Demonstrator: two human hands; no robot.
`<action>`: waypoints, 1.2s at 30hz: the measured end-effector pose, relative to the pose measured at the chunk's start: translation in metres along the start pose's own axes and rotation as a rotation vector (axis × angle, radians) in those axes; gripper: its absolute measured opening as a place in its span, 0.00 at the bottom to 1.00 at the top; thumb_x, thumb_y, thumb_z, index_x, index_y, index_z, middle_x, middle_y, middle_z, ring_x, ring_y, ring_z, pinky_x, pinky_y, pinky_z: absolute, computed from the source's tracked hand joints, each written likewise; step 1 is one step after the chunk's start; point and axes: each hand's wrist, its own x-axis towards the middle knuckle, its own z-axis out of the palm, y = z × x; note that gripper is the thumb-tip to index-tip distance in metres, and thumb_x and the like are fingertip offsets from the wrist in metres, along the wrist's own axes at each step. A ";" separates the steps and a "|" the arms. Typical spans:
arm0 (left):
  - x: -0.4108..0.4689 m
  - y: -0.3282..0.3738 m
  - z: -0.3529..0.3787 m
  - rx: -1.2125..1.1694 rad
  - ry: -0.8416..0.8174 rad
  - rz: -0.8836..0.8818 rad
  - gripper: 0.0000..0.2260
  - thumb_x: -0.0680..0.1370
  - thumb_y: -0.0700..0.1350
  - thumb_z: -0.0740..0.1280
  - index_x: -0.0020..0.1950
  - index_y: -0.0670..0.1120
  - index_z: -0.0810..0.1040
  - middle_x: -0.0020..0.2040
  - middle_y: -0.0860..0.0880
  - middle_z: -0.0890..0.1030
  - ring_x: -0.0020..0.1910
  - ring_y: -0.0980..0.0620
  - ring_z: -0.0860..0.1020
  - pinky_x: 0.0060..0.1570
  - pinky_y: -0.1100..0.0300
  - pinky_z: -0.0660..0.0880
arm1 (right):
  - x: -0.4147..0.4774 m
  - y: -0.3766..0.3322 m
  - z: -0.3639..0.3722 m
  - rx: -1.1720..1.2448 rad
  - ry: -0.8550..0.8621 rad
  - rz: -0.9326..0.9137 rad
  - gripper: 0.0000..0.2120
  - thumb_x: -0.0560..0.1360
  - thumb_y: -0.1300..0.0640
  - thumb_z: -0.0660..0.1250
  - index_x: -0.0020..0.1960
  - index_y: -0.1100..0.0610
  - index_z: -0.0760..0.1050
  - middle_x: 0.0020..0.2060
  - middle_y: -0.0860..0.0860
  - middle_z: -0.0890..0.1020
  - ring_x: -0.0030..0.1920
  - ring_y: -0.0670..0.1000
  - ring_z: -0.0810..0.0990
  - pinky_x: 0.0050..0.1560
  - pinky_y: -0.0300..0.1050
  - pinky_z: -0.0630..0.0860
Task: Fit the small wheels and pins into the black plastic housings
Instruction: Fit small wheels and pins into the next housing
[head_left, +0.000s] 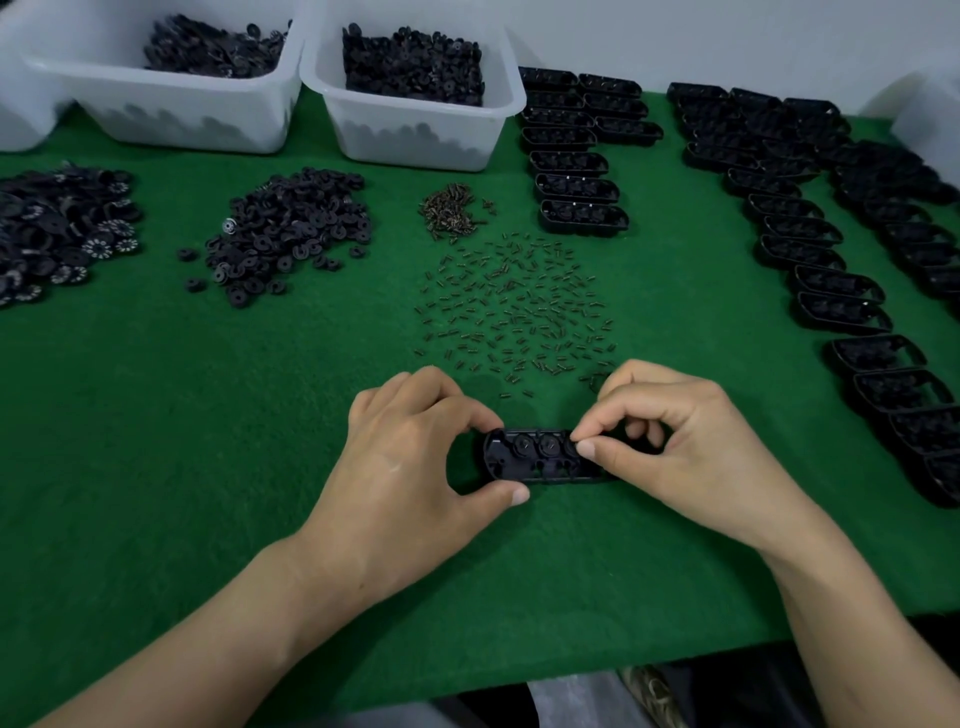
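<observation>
**Black plastic housing (519, 466): seating the right-end part**

The housing lies flat on the green table (208, 441), near its front edge, between both hands. The left hand (410, 457) pinches its left end, thumb on the near wall, forefinger on the far corner. Two wheels (522, 445) sit in their seats. The right hand (670, 441), fingers curled, pinches a small part (571, 450) over the right-end seat; we cannot tell whether it is a wheel or a pin. Our judgement: hold the left pinch firm so the housing cannot slide, lower the part square, and press straight down. Spare pins (519, 306) lie scattered just beyond.
</observation>
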 end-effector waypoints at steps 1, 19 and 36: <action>0.000 0.000 0.000 0.000 0.001 -0.001 0.17 0.63 0.60 0.70 0.47 0.52 0.79 0.43 0.56 0.71 0.46 0.56 0.69 0.51 0.60 0.60 | 0.000 0.000 0.000 -0.007 0.005 -0.001 0.08 0.66 0.63 0.74 0.36 0.50 0.82 0.35 0.46 0.77 0.34 0.45 0.71 0.34 0.31 0.66; -0.001 0.000 0.000 -0.002 0.005 0.005 0.18 0.63 0.61 0.69 0.48 0.52 0.79 0.43 0.57 0.71 0.45 0.57 0.69 0.51 0.61 0.59 | -0.001 0.008 -0.008 0.192 -0.014 0.017 0.08 0.68 0.65 0.71 0.39 0.52 0.82 0.36 0.51 0.80 0.36 0.55 0.76 0.38 0.53 0.74; -0.001 0.004 -0.001 0.032 0.035 -0.020 0.17 0.62 0.60 0.70 0.46 0.52 0.79 0.42 0.56 0.72 0.44 0.55 0.70 0.50 0.55 0.67 | -0.020 0.010 0.004 -0.151 0.049 -0.145 0.09 0.64 0.58 0.77 0.39 0.54 0.77 0.46 0.47 0.76 0.45 0.41 0.74 0.44 0.26 0.66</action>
